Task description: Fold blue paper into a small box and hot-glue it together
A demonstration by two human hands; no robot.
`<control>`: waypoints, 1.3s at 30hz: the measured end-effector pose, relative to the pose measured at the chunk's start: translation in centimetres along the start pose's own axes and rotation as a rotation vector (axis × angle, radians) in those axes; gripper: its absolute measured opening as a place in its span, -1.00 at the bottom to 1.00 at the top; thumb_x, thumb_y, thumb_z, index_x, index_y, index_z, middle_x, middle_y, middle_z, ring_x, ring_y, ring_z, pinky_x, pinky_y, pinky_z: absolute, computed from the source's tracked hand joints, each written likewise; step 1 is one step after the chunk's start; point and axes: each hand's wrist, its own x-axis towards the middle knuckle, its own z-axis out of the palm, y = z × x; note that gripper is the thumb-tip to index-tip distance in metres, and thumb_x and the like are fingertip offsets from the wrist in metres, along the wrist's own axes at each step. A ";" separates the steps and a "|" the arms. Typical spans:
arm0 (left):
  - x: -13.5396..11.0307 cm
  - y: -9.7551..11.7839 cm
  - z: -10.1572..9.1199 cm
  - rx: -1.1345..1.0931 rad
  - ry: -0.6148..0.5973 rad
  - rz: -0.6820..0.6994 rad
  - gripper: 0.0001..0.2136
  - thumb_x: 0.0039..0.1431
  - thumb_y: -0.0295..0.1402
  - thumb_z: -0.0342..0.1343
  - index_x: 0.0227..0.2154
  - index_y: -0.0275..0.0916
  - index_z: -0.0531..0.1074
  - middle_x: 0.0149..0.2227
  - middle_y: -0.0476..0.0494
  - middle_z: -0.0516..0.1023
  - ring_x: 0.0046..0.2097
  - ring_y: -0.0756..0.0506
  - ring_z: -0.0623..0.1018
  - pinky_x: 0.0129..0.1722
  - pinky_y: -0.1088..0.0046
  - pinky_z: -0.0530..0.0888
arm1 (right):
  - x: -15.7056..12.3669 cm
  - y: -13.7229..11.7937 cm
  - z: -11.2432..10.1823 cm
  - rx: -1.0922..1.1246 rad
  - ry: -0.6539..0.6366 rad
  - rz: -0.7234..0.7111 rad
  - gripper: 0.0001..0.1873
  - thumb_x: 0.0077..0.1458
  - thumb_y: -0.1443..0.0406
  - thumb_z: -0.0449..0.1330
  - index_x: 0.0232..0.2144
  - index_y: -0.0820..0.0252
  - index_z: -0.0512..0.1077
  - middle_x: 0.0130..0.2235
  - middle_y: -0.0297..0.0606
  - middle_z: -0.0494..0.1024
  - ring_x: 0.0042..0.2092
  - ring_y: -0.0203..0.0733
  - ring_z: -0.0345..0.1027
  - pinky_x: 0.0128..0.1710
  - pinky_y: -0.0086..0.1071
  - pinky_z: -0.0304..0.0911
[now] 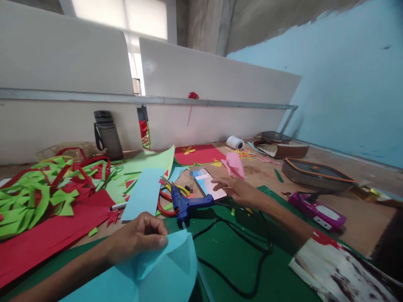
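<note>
My left hand (141,235) pinches a folded light-blue paper sheet (157,272) at the near edge of the table. My right hand (234,188) reaches forward, fingers spread, with its fingertips on the screen of a smartphone (209,183) that lies flat on the table. A blue glue gun (185,204) rests just left of the phone, its black cord (245,251) looping over the green cutting mat (239,260). A folded pink paper (234,164) sits just behind my right hand.
Green and red paper strips (40,188) pile at the left beside red sheets (47,235). Red-handled scissors (163,203), a blue paper strip (143,193), a dark bottle (107,134), a thread spool (234,142), a purple device (317,209) and a bag (315,174) lie around. White partitions stand behind.
</note>
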 end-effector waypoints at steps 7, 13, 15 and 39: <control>-0.1 0.2 0.3 0.038 0.025 -0.020 -0.59 -0.16 0.01 0.18 -0.54 -0.31 0.41 -0.59 0.02 0.25 -0.52 0.07 0.19 -0.58 0.60 0.14 | 2.1 1.6 -0.1 -0.026 -0.027 -0.051 -0.43 0.00 0.53 -0.08 0.09 0.22 0.24 -0.08 -0.21 0.53 -0.02 -0.12 0.34 0.04 -0.16 0.10; 0.1 -1.0 -0.2 0.086 0.051 -0.047 -0.55 -0.17 0.08 0.16 -0.51 -0.29 0.42 -0.56 0.01 0.28 -0.49 0.04 0.25 -0.56 0.60 0.22 | 5.3 2.8 0.2 -0.034 0.025 -0.067 -0.43 -0.03 0.55 -0.04 0.06 0.21 0.30 0.05 -0.17 0.42 0.09 -0.14 0.23 0.05 -0.29 0.13; 0.0 -1.5 -0.3 0.084 0.085 -0.058 -0.55 -0.20 0.08 0.18 -0.51 -0.28 0.42 -0.56 0.00 0.30 -0.49 0.03 0.27 -0.57 0.60 0.24 | 6.1 3.1 0.2 -0.035 0.051 -0.058 -0.42 -0.04 0.55 -0.03 0.06 0.19 0.30 0.11 -0.17 0.36 0.11 -0.13 0.22 0.06 -0.29 0.12; -0.9 -0.6 0.0 0.203 0.152 -0.129 -0.68 -0.07 -0.05 0.17 -0.48 -0.25 0.43 -0.55 0.03 0.29 -0.49 0.04 0.24 -0.51 0.60 0.24 | 0.8 1.2 0.7 0.037 0.230 0.267 -0.55 0.08 0.44 0.00 0.06 0.25 0.26 -0.19 -0.15 0.54 -0.15 -0.15 0.39 -0.16 -0.33 0.22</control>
